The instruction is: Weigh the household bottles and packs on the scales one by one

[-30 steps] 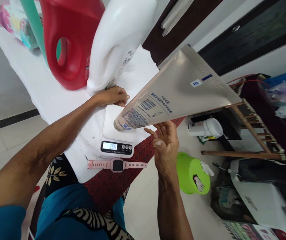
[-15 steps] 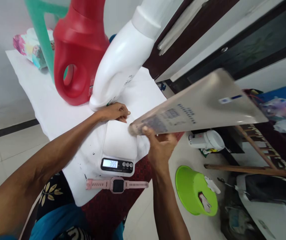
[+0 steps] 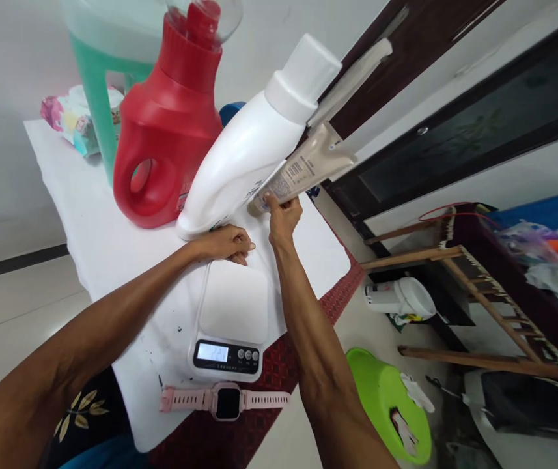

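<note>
My right hand grips a beige squeeze tube near its cap end, thumb on the printed side. The tube stands tilted beside a white bottle, its cap end at the white cloth. Loosely closed, my left hand rests between that bottle's base and a white digital scale, with nothing visible in its curled fingers. The scale's plate is bare and its display is lit, the digits blurred. In front of the scale lies a pink watch, strap stretched out.
A red jug and a green-tinted container stand at the back left, near a colourful soft pack. White cloth covers the table. On the floor to the right are a green basin and a white bucket.
My right hand has carried the tube away from the scale's edge, back beside the white bottle. The scale's reading has changed from 355. My left hand stays behind the scale.
</note>
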A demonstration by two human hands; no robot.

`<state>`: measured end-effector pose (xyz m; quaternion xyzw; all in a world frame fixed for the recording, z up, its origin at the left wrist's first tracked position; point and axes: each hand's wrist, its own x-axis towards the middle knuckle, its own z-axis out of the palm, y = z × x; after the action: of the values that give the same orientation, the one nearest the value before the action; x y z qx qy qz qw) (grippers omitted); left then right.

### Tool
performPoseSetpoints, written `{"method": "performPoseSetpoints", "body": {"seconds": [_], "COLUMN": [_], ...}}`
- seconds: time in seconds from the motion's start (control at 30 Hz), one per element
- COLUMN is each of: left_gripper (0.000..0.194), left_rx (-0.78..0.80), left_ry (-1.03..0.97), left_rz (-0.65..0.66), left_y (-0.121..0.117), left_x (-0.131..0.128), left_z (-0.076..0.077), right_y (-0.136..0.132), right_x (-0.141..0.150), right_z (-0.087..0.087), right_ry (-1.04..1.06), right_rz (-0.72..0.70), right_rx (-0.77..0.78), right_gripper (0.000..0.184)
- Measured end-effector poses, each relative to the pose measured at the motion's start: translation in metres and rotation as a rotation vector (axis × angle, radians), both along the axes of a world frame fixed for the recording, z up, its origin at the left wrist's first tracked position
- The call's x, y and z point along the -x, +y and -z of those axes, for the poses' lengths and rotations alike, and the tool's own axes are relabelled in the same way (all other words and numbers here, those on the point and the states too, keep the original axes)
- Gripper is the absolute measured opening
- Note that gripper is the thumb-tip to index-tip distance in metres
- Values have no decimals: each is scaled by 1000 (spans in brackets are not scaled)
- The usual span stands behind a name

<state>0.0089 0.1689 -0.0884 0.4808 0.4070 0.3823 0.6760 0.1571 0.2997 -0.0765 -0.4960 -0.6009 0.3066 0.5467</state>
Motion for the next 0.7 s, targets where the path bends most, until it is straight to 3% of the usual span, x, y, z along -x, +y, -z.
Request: {"method": "performPoseSetpoints", "body": {"seconds": [0.17,0.47,0.57,0.63,0.7], "left_gripper": [28,28,28,27,27], "left_rx": [3,-13,-23,-21,-22], "left_ry": [-19,22,24,29,35], "left_rz": [-15,-24,-15,-18,-26], "left_y": [-1,-4,-4,-4,-4], "left_x": [-1,0,1,2,2], "left_z": [0,-4,-3,-2,-1], "right_y": [19,17,7,-8,-34], "right_x": [29,33,29,23,16], "right_z": [2,4,-2,-12,-27], "right_ry": [-90,-97,-100,-84,-48], "right_rz": [-30,-99,-107,-39,73], "right_rx": [-9,47,113,158,113], "right_gripper": [35,45,59,67,63]}}
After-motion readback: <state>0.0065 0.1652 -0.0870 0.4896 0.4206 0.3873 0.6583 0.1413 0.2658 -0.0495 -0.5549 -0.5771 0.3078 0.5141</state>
